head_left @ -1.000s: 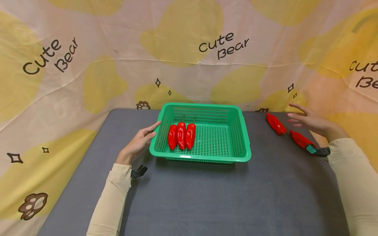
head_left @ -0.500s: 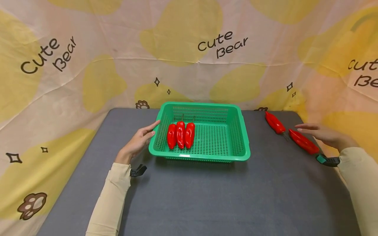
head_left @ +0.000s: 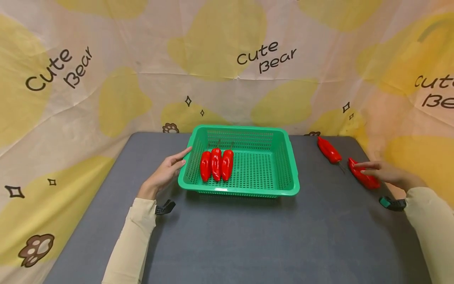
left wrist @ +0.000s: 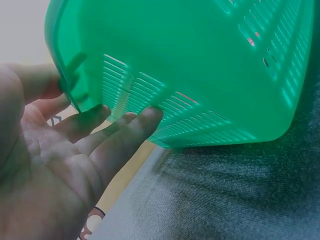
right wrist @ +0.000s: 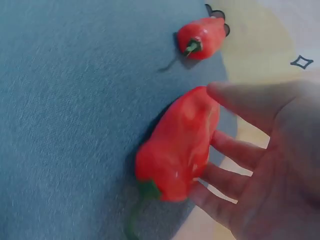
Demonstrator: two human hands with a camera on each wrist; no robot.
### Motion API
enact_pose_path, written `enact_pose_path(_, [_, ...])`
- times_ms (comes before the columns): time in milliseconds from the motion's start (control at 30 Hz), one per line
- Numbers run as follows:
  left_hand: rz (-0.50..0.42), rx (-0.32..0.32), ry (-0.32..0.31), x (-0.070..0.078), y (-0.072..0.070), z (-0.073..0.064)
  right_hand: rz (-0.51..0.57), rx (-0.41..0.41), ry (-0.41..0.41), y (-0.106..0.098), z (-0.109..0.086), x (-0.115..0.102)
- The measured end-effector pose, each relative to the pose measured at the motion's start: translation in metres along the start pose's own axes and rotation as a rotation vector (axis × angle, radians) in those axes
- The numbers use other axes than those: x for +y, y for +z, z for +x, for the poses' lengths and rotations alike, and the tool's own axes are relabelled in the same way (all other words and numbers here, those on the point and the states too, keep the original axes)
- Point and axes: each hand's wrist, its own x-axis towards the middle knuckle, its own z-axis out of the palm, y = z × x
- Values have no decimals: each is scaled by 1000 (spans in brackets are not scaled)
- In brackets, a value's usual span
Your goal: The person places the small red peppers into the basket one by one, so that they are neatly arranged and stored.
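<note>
A green perforated basket (head_left: 244,193) stands on the dark grey table. Three red peppers lie side by side at its left end, the middle pepper (head_left: 216,165) among them. My left hand (head_left: 163,173) rests at the basket's left rim. In the left wrist view its fingertips (left wrist: 150,116) lie against the outer wall, fairly straight. At the right, my right hand (head_left: 388,173) reaches over a red pepper (right wrist: 175,145) lying on the table. Thumb and fingertips are at this pepper's edge, seemingly touching it, not wrapped round it. Just beyond lies another red pepper (right wrist: 202,37) with a green stem.
A cloth (head_left: 220,94) with yellow patches and "Cute Bear" lettering hangs behind and at both sides of the table (head_left: 248,236). Black camera mounts sit at both wrists, the left mount (head_left: 165,207) just above the table.
My right hand has first drawn to the right, then lowered to the nearer pepper on the table. My left hand and the basket have stayed in place.
</note>
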Motion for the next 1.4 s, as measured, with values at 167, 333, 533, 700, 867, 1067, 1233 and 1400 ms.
enact_pose_path(167, [-2, -7, 5, 0, 0, 1, -109, 51, -1, 6, -1, 2])
enact_pose_path(333, [-2, -10, 6, -1, 0, 2, -150, 74, -6, 10, -2, 2])
enact_pose_path(533, [-2, -2, 1, 0, 0, 2, -24, 78, 12, 12, -6, 6])
enact_pose_path(700, [7, 2, 0, 0, 1, 0, -25, 88, 0, 14, -9, 9])
enact_pose_path(867, [-1, -4, 5, -1, 1, -2, -82, 113, -59, 17, -11, 9])
enact_pose_path(1067, [6, -3, 6, -1, 0, -1, -131, 203, -125, 18, -13, 13])
enact_pose_path(1233, [20, 1, -4, 0, 2, -2, -298, 275, -90, 16, -15, 12])
enact_pose_path(1400, [9, 1, -6, 0, 2, -3, -277, 268, -60, 17, -14, 10])
